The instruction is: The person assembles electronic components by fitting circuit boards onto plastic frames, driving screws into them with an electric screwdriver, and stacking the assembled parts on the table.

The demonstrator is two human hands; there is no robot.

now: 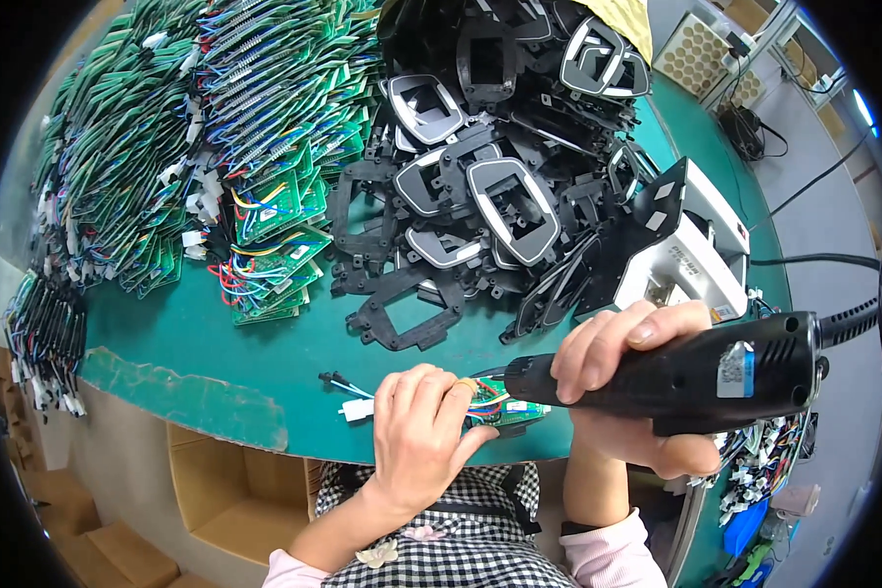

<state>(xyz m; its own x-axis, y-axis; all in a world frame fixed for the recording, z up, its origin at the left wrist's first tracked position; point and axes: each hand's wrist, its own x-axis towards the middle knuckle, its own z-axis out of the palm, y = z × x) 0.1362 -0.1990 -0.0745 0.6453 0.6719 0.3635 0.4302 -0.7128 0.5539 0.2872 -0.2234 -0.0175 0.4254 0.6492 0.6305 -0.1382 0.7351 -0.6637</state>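
- "state of each grip?"
- "the right grip (622, 338) was closed around a black power screwdriver (696, 382), its bit pointed at the work beside the left fingers. the left grip (416, 431) was partly closed, fingers and thumb steadying a green circuit board (524, 412)."
- "where was that board?"
- "at the near edge of the green surface (196, 343), a white connector (358, 410) to its left."
- "beyond?"
- "black frames (531, 245) lay heaped; wired boards (284, 98) were stacked left of them."

Electronics workshop: wired circuit boards (284, 88) and black plastic frames (529, 245) lie heaped on the tabletop (294, 367), cardboard boxes (240, 495) below it.
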